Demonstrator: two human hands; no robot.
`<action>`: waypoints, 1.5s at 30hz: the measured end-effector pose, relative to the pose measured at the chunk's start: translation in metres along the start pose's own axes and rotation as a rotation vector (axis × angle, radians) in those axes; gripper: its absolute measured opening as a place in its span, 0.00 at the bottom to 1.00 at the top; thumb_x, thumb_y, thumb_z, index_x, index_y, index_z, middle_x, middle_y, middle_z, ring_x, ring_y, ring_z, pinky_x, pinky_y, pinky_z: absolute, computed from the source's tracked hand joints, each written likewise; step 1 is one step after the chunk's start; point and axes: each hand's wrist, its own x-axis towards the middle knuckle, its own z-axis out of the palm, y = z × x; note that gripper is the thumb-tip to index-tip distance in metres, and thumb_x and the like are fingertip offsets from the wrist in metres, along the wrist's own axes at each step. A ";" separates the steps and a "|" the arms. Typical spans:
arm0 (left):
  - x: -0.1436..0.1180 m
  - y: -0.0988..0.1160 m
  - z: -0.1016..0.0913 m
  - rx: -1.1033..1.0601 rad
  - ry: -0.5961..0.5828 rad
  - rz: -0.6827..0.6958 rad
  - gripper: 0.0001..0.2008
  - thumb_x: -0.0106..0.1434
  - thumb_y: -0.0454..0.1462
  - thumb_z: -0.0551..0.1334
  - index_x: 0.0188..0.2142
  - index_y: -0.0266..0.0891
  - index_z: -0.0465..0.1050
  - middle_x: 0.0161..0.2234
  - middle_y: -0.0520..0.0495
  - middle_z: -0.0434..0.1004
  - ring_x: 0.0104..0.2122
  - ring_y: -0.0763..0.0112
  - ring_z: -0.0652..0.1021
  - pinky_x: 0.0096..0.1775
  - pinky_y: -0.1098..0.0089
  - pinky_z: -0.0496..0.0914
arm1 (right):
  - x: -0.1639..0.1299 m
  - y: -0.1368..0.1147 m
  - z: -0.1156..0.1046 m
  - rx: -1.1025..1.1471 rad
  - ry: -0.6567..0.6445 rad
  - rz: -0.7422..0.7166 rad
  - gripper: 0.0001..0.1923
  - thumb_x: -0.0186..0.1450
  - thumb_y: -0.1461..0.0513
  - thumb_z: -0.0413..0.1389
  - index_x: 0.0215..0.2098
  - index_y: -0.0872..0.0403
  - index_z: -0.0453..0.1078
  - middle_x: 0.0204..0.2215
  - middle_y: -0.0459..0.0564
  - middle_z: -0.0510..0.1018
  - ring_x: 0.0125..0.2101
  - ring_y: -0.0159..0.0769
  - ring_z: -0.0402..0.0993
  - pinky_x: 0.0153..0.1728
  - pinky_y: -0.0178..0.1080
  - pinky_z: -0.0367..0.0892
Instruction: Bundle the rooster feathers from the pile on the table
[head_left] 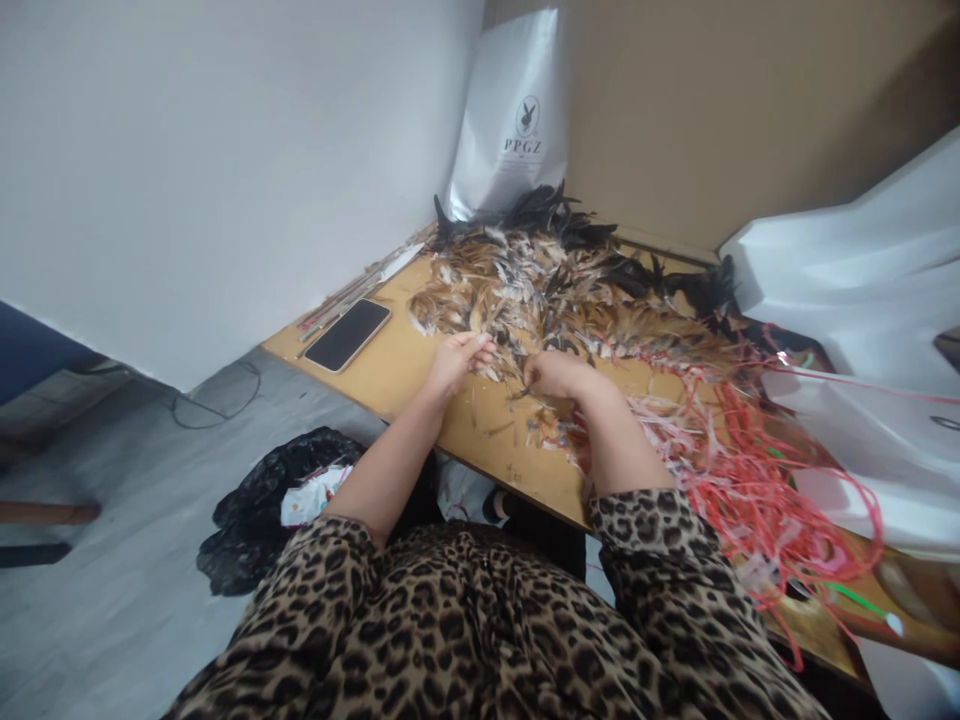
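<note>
A wide heap of brown, white and black feathers (pixel 517 265) covers the far part of the wooden table. At its near edge, my left hand (pixel 456 362) has thumb and fingertips pinched together on what looks like a light feather. My right hand (pixel 556 376) is a little to the right, its fingers curled in; a thin dark feather seems to stick out at the fingertips. Small loose feathers lie on the tabletop (pixel 491 435) below the hands. The exact grip of the right fingers is partly hidden by the hand itself.
A phone (pixel 348 335) lies left of the hands. Tangled pink-red strings (pixel 742 480) spread over the right side. A silver bag (pixel 510 120) stands in the back corner, and white sheeting (pixel 862 270) is at right. A black plastic bag (pixel 262 510) sits on the floor.
</note>
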 end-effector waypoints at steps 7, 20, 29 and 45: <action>-0.001 0.002 0.001 -0.026 0.006 -0.016 0.12 0.52 0.39 0.65 0.32 0.32 0.72 0.26 0.49 0.76 0.21 0.83 0.72 0.22 0.81 0.62 | -0.003 0.021 -0.004 0.275 0.012 -0.135 0.05 0.49 0.65 0.54 0.24 0.55 0.71 0.22 0.46 0.76 0.23 0.30 0.68 0.26 0.32 0.58; -0.005 0.001 0.003 -0.048 -0.134 -0.103 0.11 0.52 0.38 0.66 0.32 0.30 0.73 0.28 0.46 0.77 0.22 0.80 0.75 0.22 0.80 0.65 | 0.014 -0.016 0.012 1.324 0.352 -0.143 0.18 0.46 0.52 0.63 0.19 0.56 0.63 0.11 0.39 0.63 0.14 0.22 0.52 0.18 0.31 0.47; -0.007 0.003 0.004 -0.033 -0.157 -0.121 0.11 0.52 0.38 0.65 0.32 0.31 0.74 0.29 0.45 0.78 0.22 0.81 0.74 0.23 0.80 0.66 | 0.033 -0.023 0.028 1.335 0.584 -0.085 0.15 0.48 0.53 0.60 0.20 0.55 0.64 0.12 0.39 0.63 0.15 0.24 0.53 0.17 0.31 0.49; -0.006 0.000 0.005 0.056 -0.148 -0.068 0.12 0.51 0.40 0.66 0.27 0.30 0.72 0.24 0.46 0.76 0.19 0.80 0.73 0.20 0.79 0.63 | 0.026 -0.019 0.021 1.227 0.556 -0.079 0.14 0.50 0.53 0.57 0.24 0.56 0.69 0.15 0.42 0.66 0.17 0.25 0.56 0.20 0.32 0.53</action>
